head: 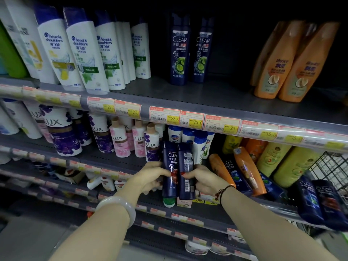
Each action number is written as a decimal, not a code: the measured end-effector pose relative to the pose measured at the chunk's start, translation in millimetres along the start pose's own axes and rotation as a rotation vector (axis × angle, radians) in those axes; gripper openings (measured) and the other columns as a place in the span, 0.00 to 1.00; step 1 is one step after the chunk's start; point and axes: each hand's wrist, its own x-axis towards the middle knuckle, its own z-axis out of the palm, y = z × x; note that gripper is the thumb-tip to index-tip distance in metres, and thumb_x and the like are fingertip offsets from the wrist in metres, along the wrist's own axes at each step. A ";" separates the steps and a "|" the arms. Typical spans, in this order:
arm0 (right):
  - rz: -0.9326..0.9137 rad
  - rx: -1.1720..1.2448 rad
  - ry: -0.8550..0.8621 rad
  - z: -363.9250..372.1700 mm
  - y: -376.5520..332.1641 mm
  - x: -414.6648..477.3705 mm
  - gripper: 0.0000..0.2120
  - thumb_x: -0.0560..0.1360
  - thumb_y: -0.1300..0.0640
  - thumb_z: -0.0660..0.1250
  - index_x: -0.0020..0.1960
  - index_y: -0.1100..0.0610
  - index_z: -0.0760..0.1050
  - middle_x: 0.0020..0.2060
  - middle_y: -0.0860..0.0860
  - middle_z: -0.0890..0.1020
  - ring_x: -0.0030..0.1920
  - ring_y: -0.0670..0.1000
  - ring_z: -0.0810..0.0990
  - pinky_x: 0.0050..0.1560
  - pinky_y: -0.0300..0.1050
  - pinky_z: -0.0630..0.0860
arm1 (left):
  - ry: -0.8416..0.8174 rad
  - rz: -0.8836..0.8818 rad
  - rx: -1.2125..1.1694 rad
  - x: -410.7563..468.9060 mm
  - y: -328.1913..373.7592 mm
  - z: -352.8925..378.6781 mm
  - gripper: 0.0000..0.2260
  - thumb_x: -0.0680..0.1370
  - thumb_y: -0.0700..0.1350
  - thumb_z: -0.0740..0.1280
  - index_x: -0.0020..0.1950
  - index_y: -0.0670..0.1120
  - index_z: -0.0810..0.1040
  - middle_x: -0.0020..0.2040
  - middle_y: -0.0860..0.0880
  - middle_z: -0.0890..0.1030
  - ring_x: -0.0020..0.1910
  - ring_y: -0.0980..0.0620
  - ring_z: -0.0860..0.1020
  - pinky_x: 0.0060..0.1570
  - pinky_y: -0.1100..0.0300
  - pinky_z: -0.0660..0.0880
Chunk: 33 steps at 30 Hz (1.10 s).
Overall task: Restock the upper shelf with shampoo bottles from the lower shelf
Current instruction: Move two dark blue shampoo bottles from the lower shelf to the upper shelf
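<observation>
Two dark blue Clear shampoo bottles stand upright side by side in front of the lower shelf. My left hand (150,176) grips the left bottle (170,166), label facing me. My right hand (202,178) grips the right bottle (186,166), its back label showing. On the upper shelf (216,97) two more dark blue Clear bottles (180,51) stand with open grey shelf around them. Several loose Clear and orange bottles (243,172) lie tilted on the lower shelf to the right of my hands.
White Head & Shoulders bottles (82,51) fill the upper shelf's left, orange bottles (282,63) its right. Lux bottles (120,142) and white Safeguard bottles (195,144) stand behind my hands. A wire basket (331,166) sits at far right. Price tags line the shelf edges.
</observation>
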 end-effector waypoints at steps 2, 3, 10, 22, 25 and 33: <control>-0.007 0.009 0.005 4.7 -1.9 -5.1 0.23 0.68 0.74 0.66 0.62 0.64 0.74 0.56 0.60 0.82 0.58 0.59 0.79 0.58 0.56 0.77 | -0.021 0.011 -0.012 -4.5 1.3 1.2 0.17 0.70 0.28 0.67 0.58 0.38 0.79 0.55 0.37 0.82 0.52 0.41 0.79 0.44 0.49 0.80; -0.014 0.017 0.012 6.1 -2.4 -7.0 0.25 0.67 0.72 0.67 0.64 0.64 0.73 0.57 0.60 0.81 0.59 0.60 0.79 0.61 0.59 0.75 | -0.031 0.015 -0.022 -7.1 1.9 2.2 0.17 0.71 0.28 0.67 0.58 0.38 0.78 0.54 0.38 0.82 0.51 0.42 0.80 0.42 0.51 0.80; -0.101 0.086 -0.056 9.9 -4.3 -34.9 0.17 0.72 0.71 0.66 0.60 0.62 0.76 0.55 0.60 0.82 0.56 0.58 0.81 0.56 0.54 0.78 | -0.116 0.056 -0.046 -33.3 6.6 4.2 0.21 0.71 0.26 0.66 0.61 0.42 0.76 0.51 0.42 0.82 0.47 0.46 0.80 0.35 0.58 0.79; -0.266 -0.046 -0.060 19.8 -18.6 -98.8 0.20 0.71 0.73 0.65 0.61 0.60 0.73 0.57 0.60 0.82 0.56 0.59 0.80 0.57 0.54 0.76 | -0.196 0.173 -0.020 -89.2 29.5 2.2 0.22 0.70 0.23 0.64 0.57 0.45 0.75 0.58 0.41 0.80 0.61 0.42 0.77 0.64 0.45 0.72; -0.332 -0.072 -0.074 21.3 -30.6 -118.5 0.22 0.70 0.75 0.65 0.62 0.62 0.73 0.57 0.60 0.82 0.58 0.59 0.80 0.60 0.54 0.76 | -0.201 0.227 0.000 -103.7 40.8 4.9 0.22 0.70 0.24 0.65 0.55 0.47 0.75 0.58 0.42 0.80 0.61 0.43 0.77 0.66 0.44 0.71; -0.444 -0.135 -0.087 28.7 -60.8 -160.5 0.21 0.70 0.73 0.68 0.61 0.61 0.73 0.50 0.54 0.83 0.53 0.56 0.81 0.58 0.55 0.77 | -0.251 0.355 0.065 -140.2 75.7 7.0 0.26 0.70 0.23 0.64 0.63 0.43 0.73 0.55 0.42 0.80 0.57 0.43 0.78 0.61 0.44 0.74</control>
